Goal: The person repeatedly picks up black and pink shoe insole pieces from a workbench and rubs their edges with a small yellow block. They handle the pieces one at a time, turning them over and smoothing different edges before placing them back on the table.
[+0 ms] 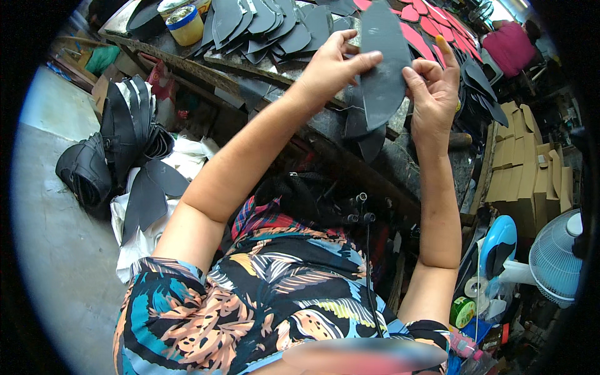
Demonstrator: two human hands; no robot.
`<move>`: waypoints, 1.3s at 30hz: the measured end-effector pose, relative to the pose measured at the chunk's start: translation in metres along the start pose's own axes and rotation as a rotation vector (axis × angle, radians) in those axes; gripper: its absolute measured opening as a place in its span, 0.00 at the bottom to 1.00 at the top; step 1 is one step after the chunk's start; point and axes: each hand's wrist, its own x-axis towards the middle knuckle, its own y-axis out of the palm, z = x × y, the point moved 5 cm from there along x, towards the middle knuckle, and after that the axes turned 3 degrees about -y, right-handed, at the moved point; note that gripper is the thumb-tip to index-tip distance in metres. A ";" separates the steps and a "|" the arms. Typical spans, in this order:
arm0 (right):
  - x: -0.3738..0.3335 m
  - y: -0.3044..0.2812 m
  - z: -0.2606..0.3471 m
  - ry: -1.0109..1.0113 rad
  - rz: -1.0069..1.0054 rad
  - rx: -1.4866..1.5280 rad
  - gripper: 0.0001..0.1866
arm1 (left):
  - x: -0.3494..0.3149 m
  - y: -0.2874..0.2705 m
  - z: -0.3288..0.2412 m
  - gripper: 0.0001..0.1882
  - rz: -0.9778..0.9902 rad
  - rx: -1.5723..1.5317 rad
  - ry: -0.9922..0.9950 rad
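Observation:
A flat dark grey shoe-sole piece (pixel 382 69) stands nearly upright between my hands above the workbench. My left hand (pixel 337 61) grips its left edge, the thumb lying over the front face and the other fingers partly hidden. On the opposite edge, my right hand (pixel 433 87) pinches it with the thumb and bent fingers. The right index finger points upward and has a yellow-orange tip. Below the held piece, more dark sheets (pixel 365 128) lie at the bench edge. Fanned dark sole pieces (pixel 259 25) cover the bench beyond my left hand.
Red-pink sole pieces (pixel 437 28) spread over the far bench. A jar of yellowish stuff (pixel 184 26) stands at the far left. Black bundled pieces (pixel 100 150) sit to my left. Cardboard boxes (pixel 515 169) and a fan (pixel 556 256) are at right. Another person (pixel 511 47) sits far right.

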 end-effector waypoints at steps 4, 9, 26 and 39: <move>-0.022 0.019 0.016 0.092 0.155 0.006 0.34 | -0.014 0.003 -0.021 0.24 0.169 -0.224 -0.146; -0.034 0.004 0.031 0.119 0.161 -0.162 0.22 | -0.057 -0.014 -0.042 0.25 0.249 -0.201 -0.260; -0.059 0.007 0.033 0.052 0.223 -0.367 0.24 | -0.121 -0.017 -0.052 0.37 0.262 -0.308 -0.473; -0.065 0.009 0.018 0.114 0.186 -0.179 0.24 | -0.122 -0.008 -0.055 0.38 0.312 -0.283 -0.431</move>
